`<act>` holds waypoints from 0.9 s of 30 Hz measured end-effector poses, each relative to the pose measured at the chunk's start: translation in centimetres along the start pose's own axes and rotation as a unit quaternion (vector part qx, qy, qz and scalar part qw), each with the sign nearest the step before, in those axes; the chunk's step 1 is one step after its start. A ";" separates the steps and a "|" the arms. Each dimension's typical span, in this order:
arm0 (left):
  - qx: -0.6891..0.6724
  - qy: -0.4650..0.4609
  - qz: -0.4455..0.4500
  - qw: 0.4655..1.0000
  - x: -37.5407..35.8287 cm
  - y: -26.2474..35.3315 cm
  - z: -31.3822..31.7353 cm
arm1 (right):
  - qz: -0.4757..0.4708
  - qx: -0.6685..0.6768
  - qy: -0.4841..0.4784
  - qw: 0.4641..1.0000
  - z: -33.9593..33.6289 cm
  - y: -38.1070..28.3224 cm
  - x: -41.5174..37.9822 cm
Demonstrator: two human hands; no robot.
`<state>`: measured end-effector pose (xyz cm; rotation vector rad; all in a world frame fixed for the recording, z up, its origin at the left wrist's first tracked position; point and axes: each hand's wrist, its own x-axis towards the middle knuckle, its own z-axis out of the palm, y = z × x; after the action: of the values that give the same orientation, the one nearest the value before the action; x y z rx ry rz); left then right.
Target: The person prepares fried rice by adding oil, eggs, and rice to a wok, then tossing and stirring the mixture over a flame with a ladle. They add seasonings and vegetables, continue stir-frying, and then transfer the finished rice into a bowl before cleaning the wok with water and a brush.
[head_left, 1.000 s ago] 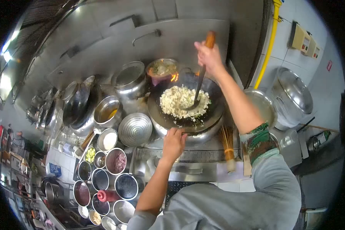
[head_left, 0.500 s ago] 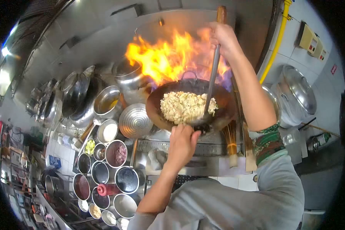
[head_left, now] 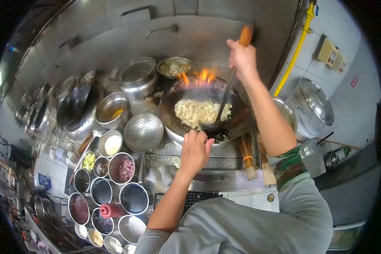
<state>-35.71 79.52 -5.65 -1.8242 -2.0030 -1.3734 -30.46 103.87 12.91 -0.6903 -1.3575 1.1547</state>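
A dark wok (head_left: 168,112) sits over the burner, holding a heap of pale, chopped food (head_left: 198,111). My left hand (head_left: 194,150) is closed on the wok's near rim, its thumb to the right; what the fingertips grip is mostly hidden. Above the wok's right side, my right hand (head_left: 244,59) is wrapped around a long wok ladle (head_left: 228,91) with a wooden handle end. The ladle slants down into the food, and its head is partly hidden there. Small orange flames (head_left: 204,76) rise at the wok's far rim.
Left of the wok lie a perforated strainer (head_left: 144,132) and a steel pot (head_left: 113,111). Several ingredient pots, one with a red squeeze bottle (head_left: 111,210), stand at lower left. A bamboo brush (head_left: 247,158) lies right of the wok. A lidded pot (head_left: 313,101) stands farther right.
The large flames behind the wok have shrunk to small ones, revealing a pan of food behind it. The view has shifted slightly. Both hands keep their holds, and the ladle remains in the food.
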 end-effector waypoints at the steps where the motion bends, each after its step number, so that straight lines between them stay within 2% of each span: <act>1: 0.013 -0.015 -0.003 1.000 -1.1 -1.5 1.5 | -0.001 -0.045 0.013 0.999 0.5 1.3 -0.1; 2: 0.024 -0.026 -0.006 0.999 -3.1 -2.9 2.7 | -0.031 -0.018 0.013 0.999 0.9 2.1 -0.7; 5: 0.020 -0.025 0.020 0.999 -8.7 -4.0 3.2 | -0.082 0.066 -0.084 0.991 -0.6 -0.8 -2.8; 7: -0.011 -0.012 0.031 0.999 -8.3 -1.9 1.1 | -0.069 0.073 -0.098 0.990 -1.8 -1.5 -2.1; 9: -0.030 -0.010 -0.025 0.999 -4.9 -1.2 0.1 | -0.034 0.073 -0.079 0.994 -2.5 -0.4 -1.0; 10: -0.024 -0.007 -0.017 1.000 -3.4 -1.7 0.7 | -0.021 0.086 -0.071 0.994 -2.7 -1.0 -0.5; 13: -0.002 -0.003 -0.016 1.000 -1.1 -3.3 2.5 | -0.051 0.116 -0.085 0.988 -3.8 -3.5 0.8; 15: 0.016 0.002 -0.018 1.000 -0.6 -5.2 4.5 | -0.105 0.218 -0.097 0.965 -5.8 -1.3 2.3; 17: 0.013 0.000 -0.020 1.000 -0.3 -5.7 5.5 | -0.071 0.168 -0.001 0.983 -4.3 5.7 2.4; 18: 0.011 -0.020 -0.032 0.999 -0.3 -5.6 5.5 | -0.035 0.188 -0.038 0.981 -3.5 7.0 2.3; 19: 0.007 -0.024 -0.024 0.999 -0.1 -5.3 5.3 | 0.002 0.209 -0.077 0.975 -3.1 7.4 2.2; 22: 0.006 -0.058 -0.039 0.998 -0.2 -3.6 2.8 | 0.022 0.185 -0.076 0.980 -2.8 4.3 5.8; 23: 0.020 -0.064 -0.033 0.997 0.4 -3.1 1.8 | -0.010 0.206 -0.091 0.974 -3.4 3.4 6.1; 25: 0.043 -0.078 -0.033 0.995 0.5 -1.9 0.5 | -0.022 0.257 -0.085 0.962 -3.9 4.6 6.4; 26: 0.038 -0.106 -0.043 0.993 1.3 -1.4 0.3 | 0.006 0.250 -0.075 0.965 -3.0 7.4 5.9; 27: 0.024 -0.095 -0.017 0.995 1.9 -1.7 1.1 | 0.030 0.242 -0.065 0.968 -2.1 9.6 5.6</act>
<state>-37.10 81.87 -6.09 -1.9749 -2.1455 -1.1892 -31.54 112.74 5.95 -0.3067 -1.1022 1.5300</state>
